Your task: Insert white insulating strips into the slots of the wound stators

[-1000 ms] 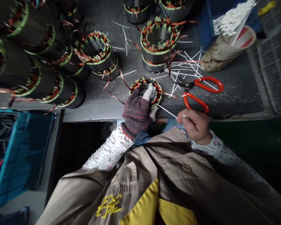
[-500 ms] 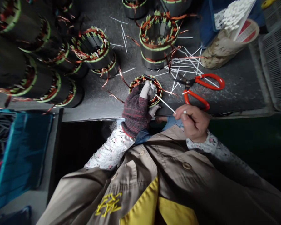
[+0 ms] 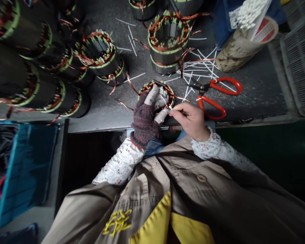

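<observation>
A wound motor stator (image 3: 170, 91) with copper coils and a pale green rim stands at the bench's front edge. My left hand (image 3: 146, 113), in a dark knitted glove with wrapped fingertips, grips its near left side, fingers reaching over the rim and covering part of the opening. At the stator's near right rim my right hand (image 3: 189, 118), bare, pinches the white cable tie (image 3: 170, 107) by its small head; most of the strip is hidden. Just right of that hand, red-handled scissors (image 3: 225, 88) lie spread on the bench.
Loose cable ties (image 3: 202, 64) are scattered behind the scissors. More stators (image 3: 169, 44) stand further back, and stacked ones (image 3: 66, 96) fill the left. A wrapped tube (image 3: 234, 54) leans at right beside a bundle of white ties (image 3: 251, 15). A blue crate (image 3: 30, 162) sits lower left.
My right hand has moved left and up to the stator's rim, bringing the cable tie with it. The tie's long strip no longer stretches between hand and stator. My left hand stays on the stator.
</observation>
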The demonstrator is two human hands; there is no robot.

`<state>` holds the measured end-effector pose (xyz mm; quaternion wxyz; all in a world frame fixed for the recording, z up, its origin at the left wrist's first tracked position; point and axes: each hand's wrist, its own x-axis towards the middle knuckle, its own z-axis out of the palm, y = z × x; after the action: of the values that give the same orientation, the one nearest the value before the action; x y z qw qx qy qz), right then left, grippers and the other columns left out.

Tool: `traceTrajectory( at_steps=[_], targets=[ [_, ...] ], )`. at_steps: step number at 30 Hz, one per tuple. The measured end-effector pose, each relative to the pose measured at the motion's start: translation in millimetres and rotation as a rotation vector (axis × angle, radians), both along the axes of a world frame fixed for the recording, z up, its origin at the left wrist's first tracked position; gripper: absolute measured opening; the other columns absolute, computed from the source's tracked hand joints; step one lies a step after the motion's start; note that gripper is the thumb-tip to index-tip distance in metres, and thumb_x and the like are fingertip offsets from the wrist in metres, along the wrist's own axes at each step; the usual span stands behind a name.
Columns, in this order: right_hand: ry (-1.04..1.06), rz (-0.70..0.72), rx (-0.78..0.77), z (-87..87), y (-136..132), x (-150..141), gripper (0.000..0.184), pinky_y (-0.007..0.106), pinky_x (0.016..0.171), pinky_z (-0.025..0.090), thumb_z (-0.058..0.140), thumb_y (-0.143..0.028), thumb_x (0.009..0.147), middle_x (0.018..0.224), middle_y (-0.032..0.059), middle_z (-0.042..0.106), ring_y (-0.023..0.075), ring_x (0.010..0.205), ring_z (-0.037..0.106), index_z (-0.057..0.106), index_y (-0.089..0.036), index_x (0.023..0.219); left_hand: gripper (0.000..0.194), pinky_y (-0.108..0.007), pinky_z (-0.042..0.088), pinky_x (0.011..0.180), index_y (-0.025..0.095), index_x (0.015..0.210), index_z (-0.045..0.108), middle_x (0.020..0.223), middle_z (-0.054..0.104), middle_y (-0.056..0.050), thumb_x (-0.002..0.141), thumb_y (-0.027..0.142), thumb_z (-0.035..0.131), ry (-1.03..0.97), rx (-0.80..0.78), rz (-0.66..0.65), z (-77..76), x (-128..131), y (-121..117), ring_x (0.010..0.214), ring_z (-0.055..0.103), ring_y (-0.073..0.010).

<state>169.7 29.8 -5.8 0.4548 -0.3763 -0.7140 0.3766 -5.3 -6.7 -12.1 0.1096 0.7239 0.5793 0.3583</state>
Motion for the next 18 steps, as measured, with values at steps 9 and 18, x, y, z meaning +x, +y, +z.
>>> traceTrajectory(
  at_steps=[9,18],
  targets=[
    [0.002,0.134,-0.055,13.3,0,11,0.034,0.026,0.062,0.049,0.054,-0.046,0.103,0.079,0.0009,0.068,0.0116,0.066,0.062,0.065,-0.022,0.083,0.033,-0.049,0.063,0.108,0.028,0.108,0.072,0.114,0.078,-0.002,0.107,0.050,0.048,-0.102,0.051,0.054,15.2,3,2,0.118,0.072,-0.0208],
    [-0.186,0.062,0.120,9.9,17,2,0.022,0.030,0.063,0.042,0.063,-0.020,0.088,0.066,-0.0005,0.060,0.0152,0.067,0.057,0.056,-0.023,0.067,0.028,-0.048,0.056,0.113,0.031,0.118,0.070,0.112,0.080,0.000,0.108,0.043,0.047,-0.031,0.085,-0.079,11.9,-6,6,0.110,0.075,-0.0178]
  ],
)
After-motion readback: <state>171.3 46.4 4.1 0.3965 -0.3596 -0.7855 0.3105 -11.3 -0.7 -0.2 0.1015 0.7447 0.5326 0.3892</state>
